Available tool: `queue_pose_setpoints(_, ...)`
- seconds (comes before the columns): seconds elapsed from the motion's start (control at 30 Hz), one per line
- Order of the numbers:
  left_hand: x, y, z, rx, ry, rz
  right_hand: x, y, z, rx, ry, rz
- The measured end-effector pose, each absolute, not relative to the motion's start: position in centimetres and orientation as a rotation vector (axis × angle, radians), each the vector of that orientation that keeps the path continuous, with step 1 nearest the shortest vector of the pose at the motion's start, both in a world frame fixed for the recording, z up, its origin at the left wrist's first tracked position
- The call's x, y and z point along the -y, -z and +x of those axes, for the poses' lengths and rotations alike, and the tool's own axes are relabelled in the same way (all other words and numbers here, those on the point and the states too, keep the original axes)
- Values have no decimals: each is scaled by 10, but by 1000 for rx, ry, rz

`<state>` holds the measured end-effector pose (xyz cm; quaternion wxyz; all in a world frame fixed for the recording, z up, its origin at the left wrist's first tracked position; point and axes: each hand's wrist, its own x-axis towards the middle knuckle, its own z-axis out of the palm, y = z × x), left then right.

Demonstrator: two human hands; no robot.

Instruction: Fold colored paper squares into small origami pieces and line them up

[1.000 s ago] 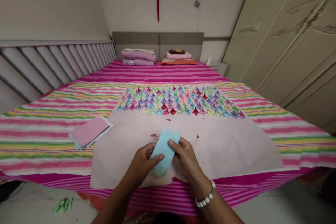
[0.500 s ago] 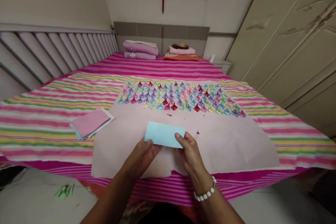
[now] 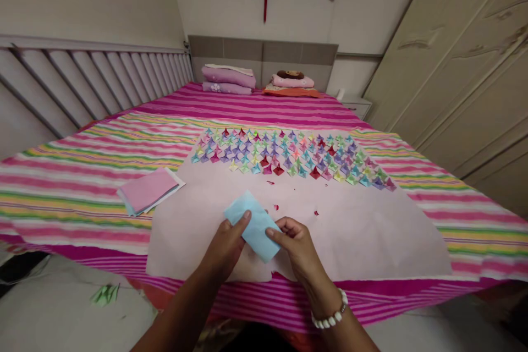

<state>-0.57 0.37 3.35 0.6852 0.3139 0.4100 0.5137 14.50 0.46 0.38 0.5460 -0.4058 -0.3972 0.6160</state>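
Note:
A folded light blue paper [image 3: 254, 224] is held between both my hands just above the near edge of the bed. My left hand [image 3: 225, 247] pinches its left side with the thumb on top. My right hand [image 3: 297, 248], with a white bead bracelet on the wrist, grips its lower right end. The paper tilts down to the right. Under it lies a large pale pink sheet [image 3: 363, 231] spread on the striped bedspread [image 3: 74, 176]. Several small folded paper pieces in many colours [image 3: 289, 157] stand in rows at the far end of that sheet.
A stack of pink and pale square papers [image 3: 149, 191] lies to the left on the bedspread. Folded bedding and pillows [image 3: 229, 80] sit by the headboard. A wardrobe [image 3: 466, 66] stands at the right. Green paper scraps [image 3: 105, 292] lie on the floor at the lower left.
The blue paper has been turned from lying level to slanting down to the right, and my hands have closed in on it. The camera view has shifted slightly.

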Motion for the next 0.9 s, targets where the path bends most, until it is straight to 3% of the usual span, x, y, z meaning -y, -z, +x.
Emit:
queue_pose_setpoints(0.23, -17, -42, -17, -798, -1255, 701, -2, -5, 143, 899, -1487, -978)
queue_pose_setpoints(0.47, -3, -31, -5, -738, -985, 765, -1, -10, 145, 924, -1434, -952)
queue_pose_setpoints(0.9, -3, -37, -9, -682, -1084, 595, 12, -7, 154, 1711, -606, -915)
